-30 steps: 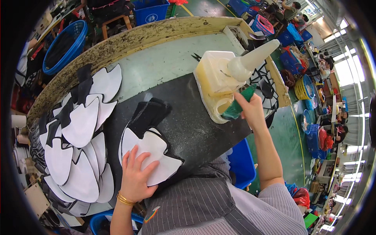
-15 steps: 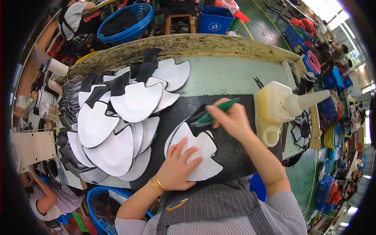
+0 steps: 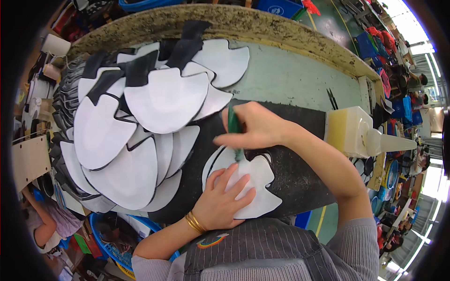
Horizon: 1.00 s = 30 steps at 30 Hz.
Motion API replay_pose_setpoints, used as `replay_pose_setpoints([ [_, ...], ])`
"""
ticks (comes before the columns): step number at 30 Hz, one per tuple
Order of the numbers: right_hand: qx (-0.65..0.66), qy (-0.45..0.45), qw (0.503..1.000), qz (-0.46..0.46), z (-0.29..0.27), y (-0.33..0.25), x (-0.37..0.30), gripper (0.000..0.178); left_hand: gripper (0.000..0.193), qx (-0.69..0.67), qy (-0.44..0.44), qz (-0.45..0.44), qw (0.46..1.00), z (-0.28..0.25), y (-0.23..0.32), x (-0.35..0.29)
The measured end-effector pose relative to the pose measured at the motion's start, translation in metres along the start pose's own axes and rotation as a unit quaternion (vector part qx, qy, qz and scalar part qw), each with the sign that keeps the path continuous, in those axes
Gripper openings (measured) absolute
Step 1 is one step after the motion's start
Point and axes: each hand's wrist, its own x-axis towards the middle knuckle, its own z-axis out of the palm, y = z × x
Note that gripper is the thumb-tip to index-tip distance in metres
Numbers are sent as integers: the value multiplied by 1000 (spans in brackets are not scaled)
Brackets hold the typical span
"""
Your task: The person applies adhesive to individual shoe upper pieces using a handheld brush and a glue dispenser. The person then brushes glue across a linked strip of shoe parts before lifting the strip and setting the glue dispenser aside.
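Note:
My left hand (image 3: 224, 196) lies with fingers spread on a white, shaped panel (image 3: 259, 189) with scalloped edges, pressing it onto a black mat (image 3: 300, 175). Another white panel (image 3: 209, 165) with a dark rim peeks out from under its left side. In my right hand (image 3: 258, 125) is a green-handled brush (image 3: 233, 121), held nearly upright. Its bristles point down at the panel's upper edge, just beyond my left fingertips. A black strip by that edge is partly hidden under my right hand.
Overlapping white panels with black tabs (image 3: 166, 100) are heaped on the left. A translucent bottle (image 3: 351, 131) of yellowish liquid with a cone nozzle stands at the right, near dark tweezers (image 3: 332, 99). A worn wooden ledge (image 3: 225, 21) borders the far side. Blue baskets (image 3: 101, 234) sit below.
My right hand has swung left and turned the brush from slanting to nearly upright, over the panel's top edge. My left hand stays on the panel. The whole view has shifted.

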Motion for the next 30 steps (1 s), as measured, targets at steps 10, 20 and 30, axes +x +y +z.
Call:
replay_pose_setpoints([
  [10, -127, 30, 991, -42, -19, 25, -10, 21, 56, -9, 28, -9, 1000, 3, 0, -1],
  [20, 41, 112, 989, -90, -14, -1, -17, 18, 55, 6, 31, 0, 999, -1, -1, -4],
  [30, 2, 248, 969, -12, -66, 43, -32, 22, 55, -9, 27, 10, 1000, 3, 4, 0],
])
